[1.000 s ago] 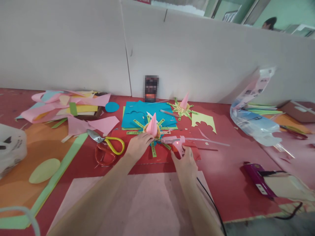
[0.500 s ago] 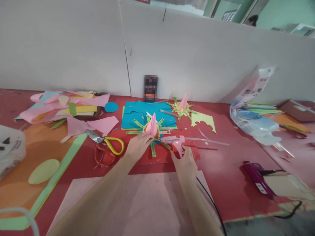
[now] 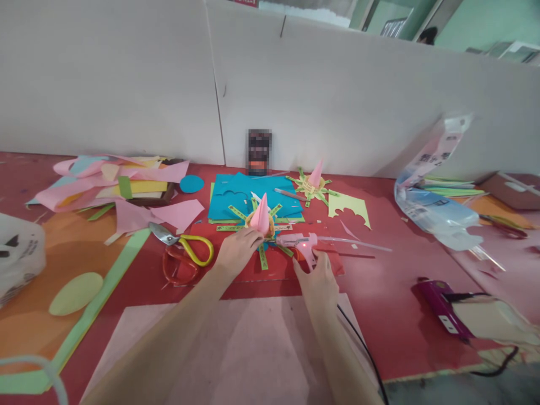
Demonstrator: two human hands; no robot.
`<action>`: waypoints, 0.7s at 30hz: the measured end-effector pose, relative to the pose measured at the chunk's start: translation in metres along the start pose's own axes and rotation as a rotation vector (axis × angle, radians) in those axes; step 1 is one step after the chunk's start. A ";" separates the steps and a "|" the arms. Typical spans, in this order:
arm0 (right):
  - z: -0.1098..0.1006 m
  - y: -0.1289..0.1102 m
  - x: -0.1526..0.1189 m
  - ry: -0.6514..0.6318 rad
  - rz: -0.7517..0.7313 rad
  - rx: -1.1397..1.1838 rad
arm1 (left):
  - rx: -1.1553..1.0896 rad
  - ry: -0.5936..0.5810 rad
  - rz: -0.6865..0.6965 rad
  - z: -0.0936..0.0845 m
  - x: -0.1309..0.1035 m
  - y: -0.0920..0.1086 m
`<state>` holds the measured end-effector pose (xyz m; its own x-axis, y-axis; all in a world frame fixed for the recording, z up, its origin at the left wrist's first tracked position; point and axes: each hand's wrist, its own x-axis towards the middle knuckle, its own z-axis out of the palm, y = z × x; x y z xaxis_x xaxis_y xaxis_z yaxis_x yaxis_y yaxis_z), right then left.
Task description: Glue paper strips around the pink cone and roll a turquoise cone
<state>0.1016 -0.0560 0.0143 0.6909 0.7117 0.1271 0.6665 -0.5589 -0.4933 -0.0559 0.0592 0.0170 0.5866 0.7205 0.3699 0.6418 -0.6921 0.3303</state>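
Fingers [image 3: 255, 238] of my left hand [image 3: 236, 254] pinch base of pink pointed paper cone [image 3: 262, 216], mid red worktop [image 3: 379, 315]; my right hand [image 3: 319, 279] grips pink plastic glue gun [image 3: 300, 242], nozzle near cone.

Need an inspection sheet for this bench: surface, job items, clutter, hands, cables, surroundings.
Surface: red tabletop; pink sheet at the near edge.
Job items: pink paper cone on a strip-rayed base; pink glue gun, light glowing, nozzle pointed at the base; second cone piece behind, to the right.
Clutter: scissors and paper scraps left; plastic bag right.
Hands: left hand at the cone's foot, grip unclear; right hand around the gun's handle.
Cables: black cord beside the right forearm; another plugged into the purple power strip.
Surroundings: white partition; part of someone's head beyond.
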 end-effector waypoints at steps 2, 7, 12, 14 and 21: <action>0.000 0.000 0.000 -0.001 0.001 -0.007 | -0.001 0.002 0.001 0.000 0.000 0.000; 0.001 0.000 0.000 0.002 0.007 -0.015 | -0.009 0.025 0.005 0.002 0.000 0.000; 0.001 0.000 0.000 -0.008 0.005 -0.012 | 0.011 0.041 0.008 0.002 0.000 0.000; 0.001 0.000 0.000 -0.005 0.003 -0.010 | 0.006 0.042 0.020 0.002 0.000 0.000; 0.000 0.000 0.000 -0.006 0.004 -0.018 | -0.009 0.024 0.010 0.000 0.000 0.001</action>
<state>0.1013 -0.0559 0.0138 0.6918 0.7121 0.1195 0.6687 -0.5694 -0.4783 -0.0552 0.0585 0.0177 0.5810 0.7123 0.3939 0.6316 -0.6998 0.3338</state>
